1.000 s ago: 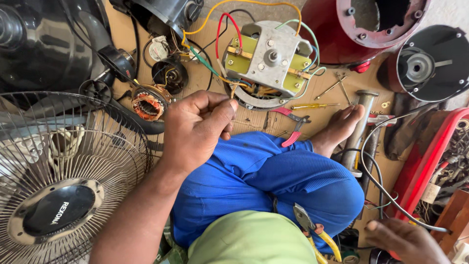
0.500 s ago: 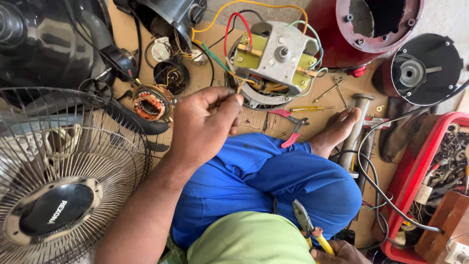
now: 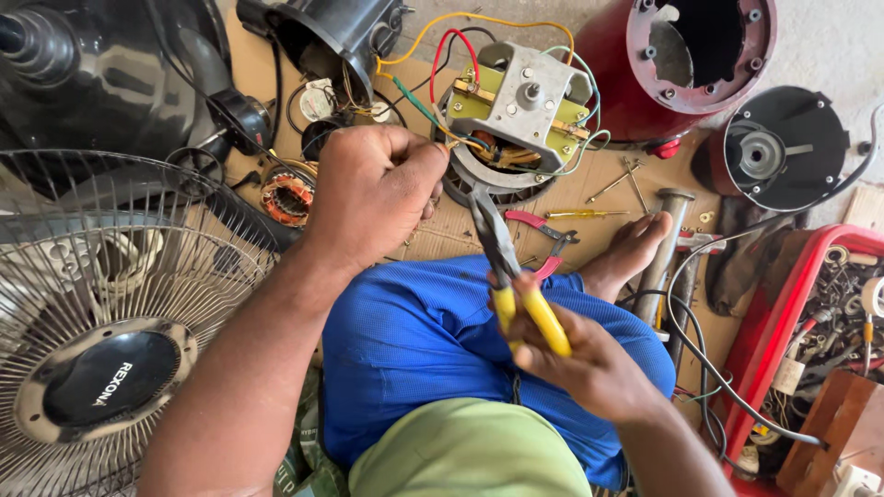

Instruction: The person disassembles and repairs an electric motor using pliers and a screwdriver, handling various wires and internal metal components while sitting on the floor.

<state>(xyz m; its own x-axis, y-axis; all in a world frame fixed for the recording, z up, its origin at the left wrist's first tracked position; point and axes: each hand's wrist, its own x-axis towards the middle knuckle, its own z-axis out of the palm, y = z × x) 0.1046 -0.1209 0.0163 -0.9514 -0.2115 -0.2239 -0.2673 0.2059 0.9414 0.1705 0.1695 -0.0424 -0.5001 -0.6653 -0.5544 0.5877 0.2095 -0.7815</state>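
— Left hand [image 3: 373, 189]?
— Centre-left of the frame, forearm running up from the lower left edge. Knuckles up, fingers curled tight and pinched at the tips, right at the edge of the fan motor [image 3: 520, 115]. Seemingly closed on a thin wire there; too small to tell which one.

— And the right hand [image 3: 589, 364]?
— Lower centre-right, wrist entering from the bottom right corner. Fingers wrapped round the yellow handles of the pliers [image 3: 506, 267], handles squeezed close together. Grey nose pointing up and left toward the motor, tip just below the left hand's fingertips. Jaws nearly closed, nothing visibly caught in them.

— Motor itself?
— Upper centre, lying on brown cardboard [image 3: 460, 230] spread on the floor. Grey metal frame on yellowish plates, shaft facing up, copper windings showing beneath. Red, yellow, green and black leads looping off toward the black housing [image 3: 336, 37] at the top.

— Round about?
— Blue-trousered knee [image 3: 414, 340] filling the middle, bare foot [image 3: 631, 253] at centre right. Wire fan guard [image 3: 101, 304] at lower left. Red-handled pliers [image 3: 543, 239] and a yellow screwdriver [image 3: 580, 213] just below the motor. Red cylindrical casing [image 3: 686, 60] upper right, red tray of parts [image 3: 783, 322] at the right edge.
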